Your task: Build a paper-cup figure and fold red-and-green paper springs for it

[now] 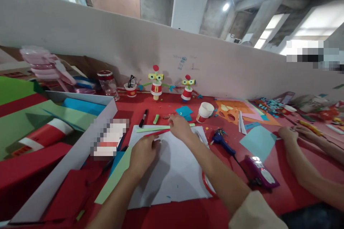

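My left hand (143, 152) is closed over the left part of a thin red paper strip (162, 132), above a white sheet (172, 182). At the strip's other end, the fingers of my right hand (181, 128) pinch it. A light green paper strip (150, 129) lies just behind, passing under my right hand. Near my right fingertips are a folded red-and-white paper spring (168, 116) and a short green one (156, 118). Scissors with red handles (206, 183) lie partly hidden under my right forearm.
A white box (107, 109) of coloured paper stands left. Two paper-cup figures (156, 87) (187, 93) stand by the wall. A black marker (144, 118), paper cups (205, 111), a blue glue gun (223, 141) and a purple device (262, 173) lie around. Another person's hands (288, 134) work at right.
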A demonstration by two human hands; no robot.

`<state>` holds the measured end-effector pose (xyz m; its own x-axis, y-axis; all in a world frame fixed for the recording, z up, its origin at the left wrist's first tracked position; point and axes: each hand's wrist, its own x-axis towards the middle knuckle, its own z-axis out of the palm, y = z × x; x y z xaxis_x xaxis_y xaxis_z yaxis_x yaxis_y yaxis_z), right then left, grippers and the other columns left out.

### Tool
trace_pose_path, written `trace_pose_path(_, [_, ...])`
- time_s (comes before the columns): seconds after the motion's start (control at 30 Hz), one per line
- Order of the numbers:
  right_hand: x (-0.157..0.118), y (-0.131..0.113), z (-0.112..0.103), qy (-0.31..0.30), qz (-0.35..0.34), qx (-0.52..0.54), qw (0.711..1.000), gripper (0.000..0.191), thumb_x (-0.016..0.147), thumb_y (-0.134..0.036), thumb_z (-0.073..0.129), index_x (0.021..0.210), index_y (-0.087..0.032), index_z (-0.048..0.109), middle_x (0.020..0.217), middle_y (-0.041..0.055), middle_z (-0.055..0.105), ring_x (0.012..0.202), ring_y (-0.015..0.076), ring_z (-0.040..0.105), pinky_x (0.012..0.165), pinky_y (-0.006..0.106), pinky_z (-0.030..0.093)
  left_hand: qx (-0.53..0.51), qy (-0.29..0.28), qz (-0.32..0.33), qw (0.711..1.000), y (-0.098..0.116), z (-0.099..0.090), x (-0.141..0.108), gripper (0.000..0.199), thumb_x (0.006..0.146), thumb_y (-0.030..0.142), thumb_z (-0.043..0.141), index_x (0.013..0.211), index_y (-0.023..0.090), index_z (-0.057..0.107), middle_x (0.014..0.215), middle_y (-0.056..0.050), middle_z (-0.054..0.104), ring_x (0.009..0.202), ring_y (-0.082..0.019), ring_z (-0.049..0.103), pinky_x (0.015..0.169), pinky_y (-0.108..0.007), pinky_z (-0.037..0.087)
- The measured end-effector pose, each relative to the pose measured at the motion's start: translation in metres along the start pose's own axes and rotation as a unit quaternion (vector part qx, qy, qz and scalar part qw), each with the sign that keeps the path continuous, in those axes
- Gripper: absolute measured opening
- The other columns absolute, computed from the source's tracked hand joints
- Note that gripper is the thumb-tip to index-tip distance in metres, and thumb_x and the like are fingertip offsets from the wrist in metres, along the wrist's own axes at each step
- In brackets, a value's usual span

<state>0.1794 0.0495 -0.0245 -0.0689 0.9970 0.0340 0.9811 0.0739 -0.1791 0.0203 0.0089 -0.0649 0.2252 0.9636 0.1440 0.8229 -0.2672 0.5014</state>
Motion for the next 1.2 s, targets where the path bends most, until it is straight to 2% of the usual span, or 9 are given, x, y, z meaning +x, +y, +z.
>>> trace_pose_path(0.13, [0.053,0.013,0.009,-0.031,-0.003,-0.023,0.999,0.044,0.078,-0.007,0.054,0.121,-0.017,0.06,0.121,0.013,0.061,0.111,0.0221,0.056,0.092,0.029,0.039,0.09,0.038,0.004,0.995,0.0,0.003,-0.001,0.033,0.087,0.02,0.04,0.107,0.017,0.066,0.094,-0.01,0.072,0.085,-0.026,0.067,0.067,-0.031,0.046])
trace_pose_path(0.3, [0.077,0.014,0.018,-0.063,0.017,-0.035,0.997,0.052,0.079,-0.009,0.055,0.13,-0.018,0.053,0.128,0.0141,0.056,0.116,0.0246,0.053,0.09,0.03,0.041,0.116,0.053,-0.018,0.992,-0.004,0.005,0.003,0.03,0.088,0.019,0.038,0.096,0.019,0.068,0.098,-0.007,0.069,0.082,-0.024,0.066,0.061,-0.031,0.044])
trace_pose_path(0.53, [0.045,0.007,0.019,-0.092,0.003,-0.04,0.995,0.023,0.08,-0.015,0.056,0.098,-0.02,0.07,0.106,0.0085,0.069,0.103,0.0234,0.059,0.084,0.029,0.042,0.128,0.05,-0.086,0.987,-0.015,0.001,0.007,0.032,0.089,0.02,0.037,0.098,0.015,0.067,0.104,-0.01,0.066,0.085,-0.026,0.065,0.06,-0.032,0.044])
trace_pose_path(0.6, [0.032,0.004,0.024,-0.088,-0.005,-0.041,0.995,0.023,0.08,-0.017,0.057,0.1,-0.021,0.069,0.11,0.0079,0.068,0.107,0.0246,0.056,0.086,0.031,0.041,0.121,0.039,-0.084,0.988,-0.015,0.001,0.007,0.032,0.088,0.019,0.038,0.1,0.015,0.067,0.105,-0.01,0.065,0.085,-0.026,0.064,0.06,-0.033,0.045])
trace_pose_path(0.7, [0.021,0.003,0.029,-0.081,-0.011,-0.045,0.996,0.023,0.081,-0.02,0.059,0.102,-0.02,0.067,0.113,0.0086,0.066,0.111,0.0274,0.053,0.085,0.036,0.04,0.113,0.038,-0.067,0.991,-0.015,0.002,0.006,0.031,0.086,0.016,0.039,0.1,0.014,0.066,0.105,-0.012,0.063,0.089,-0.027,0.062,0.063,-0.034,0.047])
trace_pose_path(0.93, [0.011,0.006,0.022,-0.075,-0.087,-0.062,0.991,0.021,0.08,-0.014,0.06,0.098,-0.019,0.069,0.103,0.0089,0.07,0.107,0.0248,0.054,0.086,0.035,0.038,0.121,0.048,0.016,0.991,-0.018,0.005,0.008,0.032,0.074,0.004,0.045,0.098,0.01,0.066,0.095,-0.015,0.067,0.094,-0.029,0.058,0.087,-0.039,0.044])
trace_pose_path(1.1, [-0.009,0.001,-0.007,0.012,-0.097,-0.055,0.994,0.02,0.085,-0.013,0.052,0.086,-0.017,0.071,0.096,0.0112,0.069,0.099,0.0234,0.056,0.082,0.033,0.04,0.04,0.024,0.038,0.998,-0.02,0.002,0.009,0.029,0.075,0.004,0.045,0.085,0.016,0.07,0.089,-0.012,0.069,0.091,-0.027,0.06,0.079,-0.034,0.044])
trace_pose_path(1.17, [-0.02,0.001,-0.026,0.114,-0.079,-0.01,0.99,0.024,0.091,-0.017,0.044,0.093,-0.018,0.068,0.099,0.0099,0.067,0.099,0.0217,0.056,0.083,0.032,0.04,-0.01,0.023,0.011,1.0,-0.022,0.001,0.01,0.024,0.076,0.009,0.048,0.077,0.019,0.07,0.084,-0.009,0.069,0.086,-0.025,0.062,0.074,-0.032,0.044])
trace_pose_path(1.2, [-0.026,0.002,-0.035,0.22,-0.062,0.076,0.971,0.02,0.091,-0.02,0.047,0.092,-0.018,0.067,0.094,0.008,0.067,0.093,0.0197,0.057,0.081,0.031,0.042,-0.042,0.026,-0.013,0.999,-0.023,0.001,0.011,0.022,0.076,0.011,0.049,0.076,0.02,0.069,0.083,-0.008,0.069,0.083,-0.024,0.062,0.072,-0.032,0.043])
